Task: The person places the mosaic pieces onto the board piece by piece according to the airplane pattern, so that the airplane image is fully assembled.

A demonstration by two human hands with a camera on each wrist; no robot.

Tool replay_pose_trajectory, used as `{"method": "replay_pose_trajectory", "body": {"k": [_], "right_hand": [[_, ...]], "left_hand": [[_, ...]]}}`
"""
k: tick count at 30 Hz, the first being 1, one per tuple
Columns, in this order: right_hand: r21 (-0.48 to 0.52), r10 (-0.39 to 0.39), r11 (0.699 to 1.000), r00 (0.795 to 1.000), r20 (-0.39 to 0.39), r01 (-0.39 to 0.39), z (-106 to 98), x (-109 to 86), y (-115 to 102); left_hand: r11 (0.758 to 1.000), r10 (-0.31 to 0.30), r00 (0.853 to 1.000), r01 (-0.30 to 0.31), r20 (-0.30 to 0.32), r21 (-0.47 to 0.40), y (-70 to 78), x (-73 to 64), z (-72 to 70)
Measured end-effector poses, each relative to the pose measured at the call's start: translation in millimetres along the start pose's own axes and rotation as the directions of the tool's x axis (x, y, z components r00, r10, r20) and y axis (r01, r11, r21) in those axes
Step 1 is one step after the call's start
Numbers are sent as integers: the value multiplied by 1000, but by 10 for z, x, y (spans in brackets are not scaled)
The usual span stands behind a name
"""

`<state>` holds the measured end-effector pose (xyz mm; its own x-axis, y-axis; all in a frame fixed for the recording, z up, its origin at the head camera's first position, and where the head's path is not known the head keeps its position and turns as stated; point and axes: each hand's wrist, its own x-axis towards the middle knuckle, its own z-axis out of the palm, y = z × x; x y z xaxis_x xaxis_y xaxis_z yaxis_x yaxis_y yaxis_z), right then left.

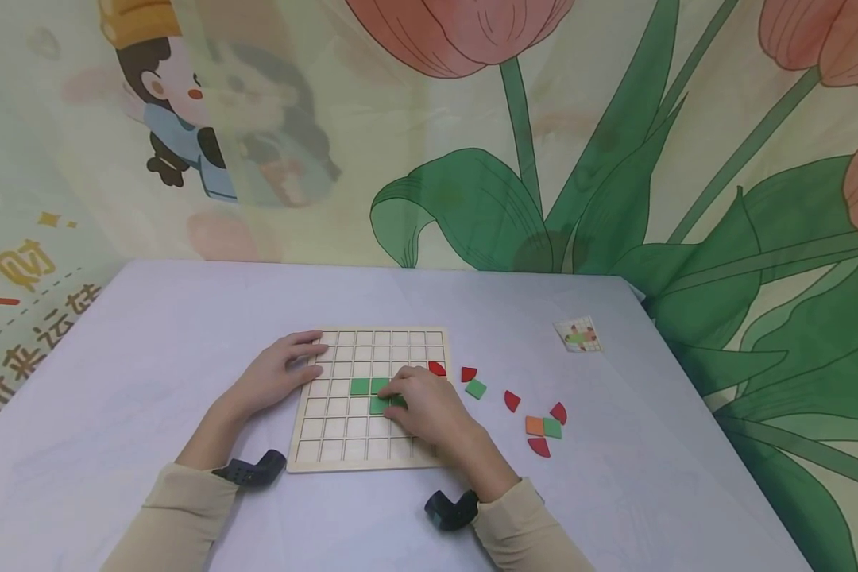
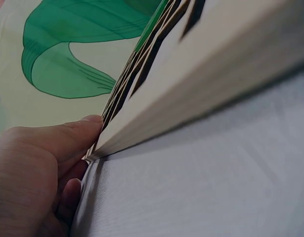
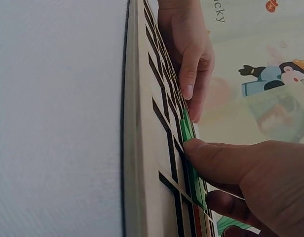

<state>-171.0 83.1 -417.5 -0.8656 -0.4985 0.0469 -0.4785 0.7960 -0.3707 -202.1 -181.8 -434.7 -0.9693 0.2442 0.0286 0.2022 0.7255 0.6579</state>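
Note:
My left hand (image 1: 280, 369) rests at the left edge of a wooden grid board (image 1: 343, 450), its fingertips touching the rim. In the left wrist view its thumb (image 2: 75, 136) lies at the board's corner. Over the middle of the board, my right hand (image 1: 429, 405) has thumb and fingers at a green square tile (image 1: 398, 401), which it pinches and partly hides. Beside it, more green square tiles (image 1: 360, 386) sit in the grid. A red quarter-round tile (image 1: 437, 369) lies in a cell near the right rim.
Right of the board lie loose red quarter-round tiles (image 1: 512, 400), green squares (image 1: 475, 388) and an orange square (image 1: 535, 427) on the white tablecloth (image 1: 636, 492). A small pattern card (image 1: 579, 334) lies farther back. A printed curtain (image 1: 465, 206) hangs behind the table.

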Motion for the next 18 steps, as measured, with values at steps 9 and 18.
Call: {"method": "replay_pose_trajectory", "body": {"k": [9, 18], "right_hand": [[20, 6, 1000, 1000, -3, -6, -77, 10, 81], [62, 272, 960, 962, -13, -271, -464, -46, 481]], "left_hand": [[1000, -11, 1000, 11, 0, 0, -9, 12, 7], [1000, -5, 1000, 5, -3, -7, -5, 9, 12]]}}
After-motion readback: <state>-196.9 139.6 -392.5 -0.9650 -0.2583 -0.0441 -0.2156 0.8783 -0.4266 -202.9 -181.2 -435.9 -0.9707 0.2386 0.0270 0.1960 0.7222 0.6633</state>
